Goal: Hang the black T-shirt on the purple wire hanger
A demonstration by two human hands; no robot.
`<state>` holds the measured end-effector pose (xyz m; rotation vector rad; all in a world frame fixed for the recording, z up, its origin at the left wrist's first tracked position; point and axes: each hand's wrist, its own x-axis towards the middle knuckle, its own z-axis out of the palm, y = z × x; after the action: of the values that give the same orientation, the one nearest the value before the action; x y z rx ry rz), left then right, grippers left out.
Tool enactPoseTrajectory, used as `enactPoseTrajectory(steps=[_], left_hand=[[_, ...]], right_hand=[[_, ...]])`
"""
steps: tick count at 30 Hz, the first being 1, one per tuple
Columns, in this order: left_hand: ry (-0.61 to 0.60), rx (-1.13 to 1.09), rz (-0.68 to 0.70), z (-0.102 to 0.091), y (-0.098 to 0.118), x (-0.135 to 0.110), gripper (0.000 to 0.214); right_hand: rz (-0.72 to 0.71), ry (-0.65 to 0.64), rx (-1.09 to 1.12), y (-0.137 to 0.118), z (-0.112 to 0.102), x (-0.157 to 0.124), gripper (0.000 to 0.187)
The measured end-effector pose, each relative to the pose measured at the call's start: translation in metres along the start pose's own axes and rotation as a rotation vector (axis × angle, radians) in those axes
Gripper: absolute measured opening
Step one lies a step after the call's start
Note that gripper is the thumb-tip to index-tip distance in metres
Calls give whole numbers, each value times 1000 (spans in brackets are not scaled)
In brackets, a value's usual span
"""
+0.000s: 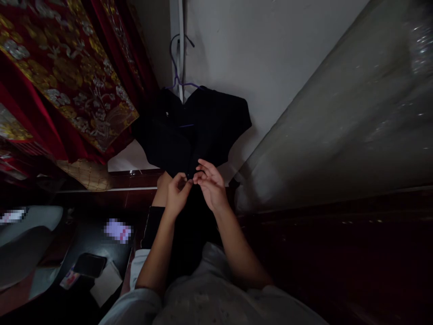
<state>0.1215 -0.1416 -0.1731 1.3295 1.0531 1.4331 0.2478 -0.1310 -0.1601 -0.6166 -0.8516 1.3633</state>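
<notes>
Two hands meet at the lower front of a hanging black garment

A pale wall (257, 45) fills the far side of the scene. To the right leans a large bulk under dull translucent plastic sheeting (338, 126), glossy in its far corner. At far left hangs red cloth (67, 76) embroidered in gold and silver. The person's grey shirt (216, 298) takes up the near middle.

The black garment (216, 122) hangs against the wall in the middle, beyond the hands, with its lower front right at their fingertips. A dark tabletop (91, 239) stands at near left. The garment's purple hanger (176, 63) is beside a narrow white pipe (181, 45).

The left hand (177, 189) has thumb and forefinger drawn together at the garment's lower front edge. The right hand (213, 187) is just beside it, thumb and forefinger near the same spot, other fingers loosely spread. Whether either hand pinches cloth cannot be told in the dim light.

On the tabletop lie a white paper (106, 283), a dark phone (89, 265) touching it, and, farther off, a pixelated violet item (117, 230).
</notes>
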Motion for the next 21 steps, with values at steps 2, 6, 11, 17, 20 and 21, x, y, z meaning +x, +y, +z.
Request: enactPoseTrajectory(steps=[2, 6, 11, 17, 20, 21], left_hand=[[3, 34, 10, -1, 0, -1, 15], [40, 230, 136, -4, 2, -1, 15], [52, 358, 245, -8, 2, 0, 20], [83, 453, 237, -14, -4, 0, 17], [92, 482, 222, -13, -7, -1, 13], [87, 502, 221, -12, -8, -2, 12]], right_hand=[[-55, 40, -148, 2, -3, 1, 36], [-127, 25, -528, 5, -6, 4, 27], [-140, 17, -610, 14, -6, 9, 26], [113, -156, -621, 6, -8, 11, 30], [321, -162, -514, -5, -3, 19, 31], [351, -142, -485, -9, 0, 25, 30]])
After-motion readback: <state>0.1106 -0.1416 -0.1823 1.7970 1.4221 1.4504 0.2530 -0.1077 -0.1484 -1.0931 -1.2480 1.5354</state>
